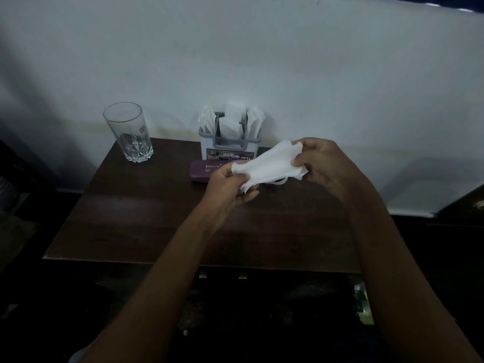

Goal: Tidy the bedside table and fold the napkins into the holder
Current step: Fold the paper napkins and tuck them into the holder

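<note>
Above the table's (136,226) centre, your left hand (230,189) and right hand (322,163) pinch a napkin (269,163) taut, mid-fold; next, crease it, then slot it into the holder (227,148) at twelve o'clock.

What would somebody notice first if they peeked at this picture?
Probably the white napkin, bright against the dark table, stretched between the left hand and the right hand in the middle. Behind it, by the wall, stands a holder stuffed with folded napkins, and an empty glass stands at the table's far left corner.
</note>
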Demonstrator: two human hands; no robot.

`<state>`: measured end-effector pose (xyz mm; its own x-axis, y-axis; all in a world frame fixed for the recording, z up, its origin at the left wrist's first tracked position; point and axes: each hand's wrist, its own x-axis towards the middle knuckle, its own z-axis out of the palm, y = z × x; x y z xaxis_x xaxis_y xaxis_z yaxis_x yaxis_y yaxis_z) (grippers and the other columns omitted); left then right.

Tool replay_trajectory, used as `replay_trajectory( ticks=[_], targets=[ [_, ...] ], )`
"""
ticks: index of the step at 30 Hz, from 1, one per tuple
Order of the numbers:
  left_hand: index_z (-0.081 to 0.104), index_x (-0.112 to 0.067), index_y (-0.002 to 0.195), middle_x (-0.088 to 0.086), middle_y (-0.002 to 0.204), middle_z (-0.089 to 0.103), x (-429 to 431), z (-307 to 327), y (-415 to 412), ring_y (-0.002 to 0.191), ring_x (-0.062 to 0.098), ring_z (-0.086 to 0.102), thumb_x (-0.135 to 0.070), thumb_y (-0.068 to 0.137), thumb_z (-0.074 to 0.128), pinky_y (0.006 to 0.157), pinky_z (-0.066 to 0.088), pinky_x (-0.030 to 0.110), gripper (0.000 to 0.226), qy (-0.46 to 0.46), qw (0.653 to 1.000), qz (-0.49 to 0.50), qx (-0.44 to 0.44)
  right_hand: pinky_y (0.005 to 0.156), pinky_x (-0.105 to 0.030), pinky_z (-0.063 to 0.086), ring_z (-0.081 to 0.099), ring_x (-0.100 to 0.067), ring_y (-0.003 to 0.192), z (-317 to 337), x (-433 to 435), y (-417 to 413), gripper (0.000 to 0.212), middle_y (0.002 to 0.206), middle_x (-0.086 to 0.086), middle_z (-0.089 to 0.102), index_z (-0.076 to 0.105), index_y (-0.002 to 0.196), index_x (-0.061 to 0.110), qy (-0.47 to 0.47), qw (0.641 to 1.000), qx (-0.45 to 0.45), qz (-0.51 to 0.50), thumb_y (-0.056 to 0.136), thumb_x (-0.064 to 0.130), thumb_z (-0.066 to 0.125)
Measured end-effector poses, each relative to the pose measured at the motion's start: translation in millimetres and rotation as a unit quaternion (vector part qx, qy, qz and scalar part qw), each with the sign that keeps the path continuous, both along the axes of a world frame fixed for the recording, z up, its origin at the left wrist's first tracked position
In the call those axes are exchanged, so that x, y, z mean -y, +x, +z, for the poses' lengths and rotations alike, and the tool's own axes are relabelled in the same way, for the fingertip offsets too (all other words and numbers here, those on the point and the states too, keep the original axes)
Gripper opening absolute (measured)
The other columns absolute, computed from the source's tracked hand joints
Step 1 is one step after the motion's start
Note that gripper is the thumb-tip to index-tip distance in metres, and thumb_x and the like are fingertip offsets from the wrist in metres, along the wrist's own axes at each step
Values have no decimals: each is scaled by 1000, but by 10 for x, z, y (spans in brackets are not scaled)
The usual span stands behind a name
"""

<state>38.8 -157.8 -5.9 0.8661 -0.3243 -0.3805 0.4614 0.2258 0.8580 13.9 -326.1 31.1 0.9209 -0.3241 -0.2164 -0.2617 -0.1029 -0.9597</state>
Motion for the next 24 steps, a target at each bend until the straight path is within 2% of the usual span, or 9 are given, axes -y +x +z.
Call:
replay_trajectory(
  ticks=[3, 6, 8, 11, 13, 16, 19, 21, 24],
  targets=[
    [61, -16, 87, 7, 83, 61, -32, 28, 20, 50, 6, 61, -4, 92, 33, 49, 54, 18, 31, -76, 996, 6, -49, 49, -21, 50, 55, -18, 64, -5, -8, 2, 26, 72, -9, 57, 57, 68, 6, -6, 999, 36, -8, 79, -15, 47],
    [64, -12, 93, 12, 89, 64, -85, 5, 79, 60, 15, 64, -31, 95, 34, 50, 54, 21, 36, -157, 979, -7, -128, 48, -17, 48, 57, -19, 62, 3, 2, -1, 26, 76, -14, 61, 57, 67, 3, -16, 997, 80, 5, 79, -17, 46],
    [62, -10, 91, 13, 85, 64, -89, -25, 94, 55, 16, 66, -44, 93, 43, 49, 55, 22, 38, -153, 974, -14, -165, 54, -20, 51, 59, -22, 67, -11, 6, 5, 31, 78, -14, 63, 61, 66, 5, -36, 994, 100, 24, 77, -18, 44],
    [59, -7, 94, 12, 87, 63, -53, -46, 59, 53, 13, 66, -24, 90, 56, 49, 54, 19, 18, -118, 976, -44, -175, 70, -32, 54, 65, -22, 77, -42, -4, 21, 45, 80, -10, 68, 67, 57, 14, -36, 992, 112, 40, 74, -19, 41],
    [59, -9, 95, 11, 89, 62, -34, -59, 53, 57, 13, 65, -9, 88, 57, 47, 52, 16, 7, -88, 983, -33, -159, 74, -35, 53, 65, -24, 85, -41, -16, 22, 45, 85, -11, 69, 68, 59, 12, -27, 992, 110, 48, 75, -17, 37],
    [59, -17, 92, 9, 91, 61, -33, -71, 76, 66, 14, 57, 0, 87, 57, 43, 49, 15, 17, -46, 993, 4, -109, 65, -30, 50, 62, -23, 86, -7, -30, 5, 37, 94, -13, 68, 66, 81, 2, -8, 996, 83, 43, 80, -10, 31],
    [59, -19, 95, 9, 100, 62, -42, -71, 81, 69, 13, 57, 0, 85, 59, 43, 49, 15, 22, -12, 998, 16, -59, 59, -26, 47, 61, -21, 77, -10, -31, 27, 25, 91, -8, 68, 64, 92, 10, 41, 997, 52, -34, 91, 11, 39],
    [60, -21, 97, 10, 113, 61, -40, -70, 76, 78, 14, 60, -1, 86, 60, 45, 50, 15, 23, -5, 999, 18, -38, 64, -29, 47, 61, -21, 79, -36, -55, 55, 20, 90, -7, 66, 62, 95, 14, 75, 995, 19, -64, 92, 26, 45],
    [61, -19, 103, 11, 121, 59, -27, -54, 66, 90, 19, 61, -1, 86, 60, 49, 52, 16, 25, -2, 1000, 19, -16, 66, -34, 48, 60, -20, 82, -87, -121, 48, 14, 94, -5, 63, 59, 101, 17, 31, 999, -30, 23, 87, 16, 57]
  ],
)
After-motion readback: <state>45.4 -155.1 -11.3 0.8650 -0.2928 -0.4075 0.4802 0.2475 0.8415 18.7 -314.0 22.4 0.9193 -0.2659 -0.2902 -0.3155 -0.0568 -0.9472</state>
